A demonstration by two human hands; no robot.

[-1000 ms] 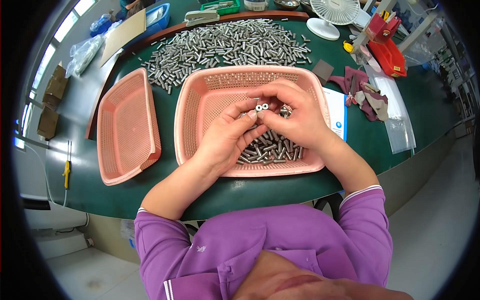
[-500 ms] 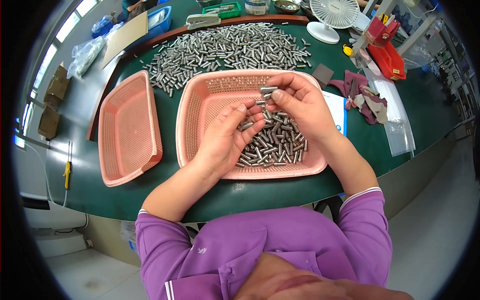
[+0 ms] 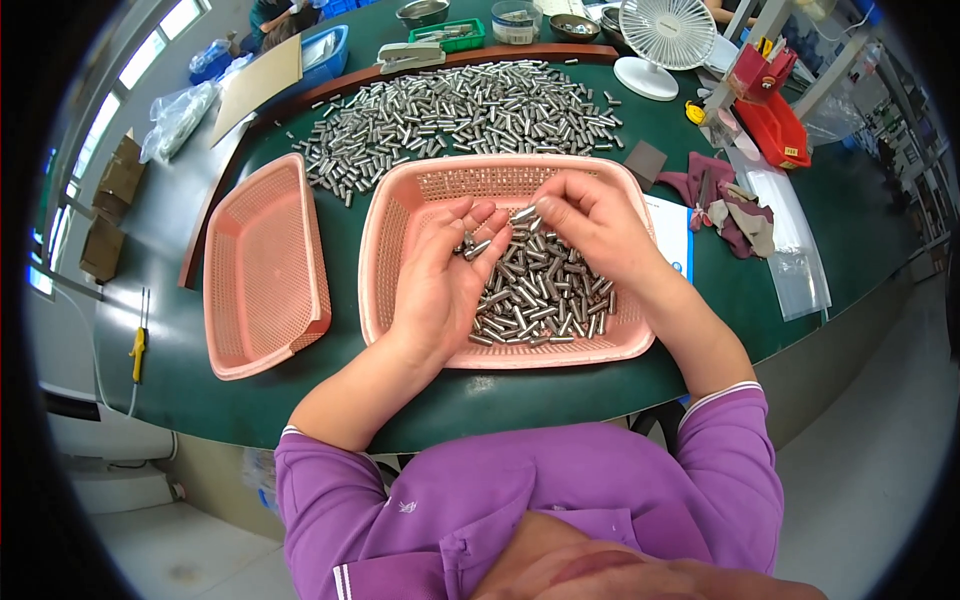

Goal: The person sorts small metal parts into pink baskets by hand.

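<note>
My left hand (image 3: 425, 285) is palm up over a pink plastic basket (image 3: 383, 215), its fingers loosely curled. A few short metal pins (image 3: 476, 249) lie on those fingers. To its right, my right hand (image 3: 605, 230) pinches a shiny metal pin (image 3: 524, 214) between thumb and fingers; whether a second one is behind it I cannot tell. Under both hands, many loose steel pins (image 3: 545, 290) cover the right part of the basket's floor. Beyond the basket, a wide heap of similar pins (image 3: 460, 105) is spread on the green table (image 3: 420, 415).
At the left stands a second pink basket (image 3: 262, 275), with a yellow-handled tool (image 3: 137, 350) beside it. A white fan (image 3: 655, 50), a red bin (image 3: 775, 125), cloths (image 3: 735, 210) and plastic sheeting (image 3: 795, 240) are on the right. A brown wooden strip (image 3: 345, 82) borders the heap.
My left hand has drawn away from my right and uncurled, showing the pins on its fingers. My right hand has tipped its fingers lower. The whole view has shifted slightly.
</note>
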